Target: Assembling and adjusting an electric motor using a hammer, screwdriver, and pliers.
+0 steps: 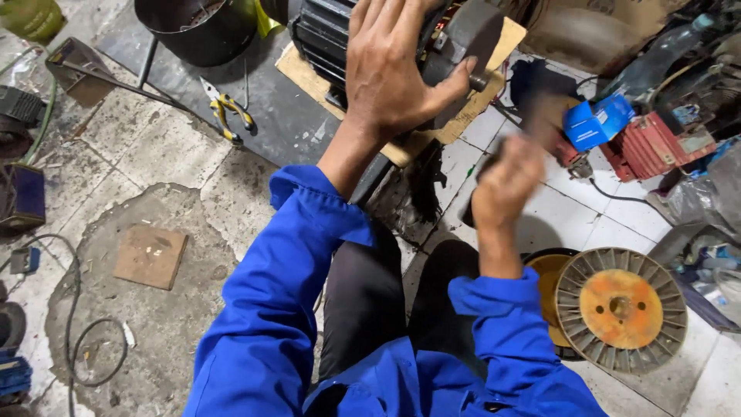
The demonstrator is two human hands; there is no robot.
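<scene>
A black ribbed electric motor (324, 35) rests on a wooden board (463, 116) on the tiled floor. My left hand (390, 66) lies flat on the motor's grey end cover (467, 38), thumb near the short shaft (478, 79). My right hand (505, 181) is blurred with motion to the right of the motor, closed around the handle of a dark hammer (536, 96) whose head is raised beside the shaft. Both my arms wear blue sleeves.
Yellow-handled pliers (228, 116) lie left of the motor beside a black bucket (197, 31). A ribbed round fan cover with an orange centre (621, 309) sits by my right knee. A blue box (594, 123), red parts (656, 143), cables and a small wooden square (150, 255) surround me.
</scene>
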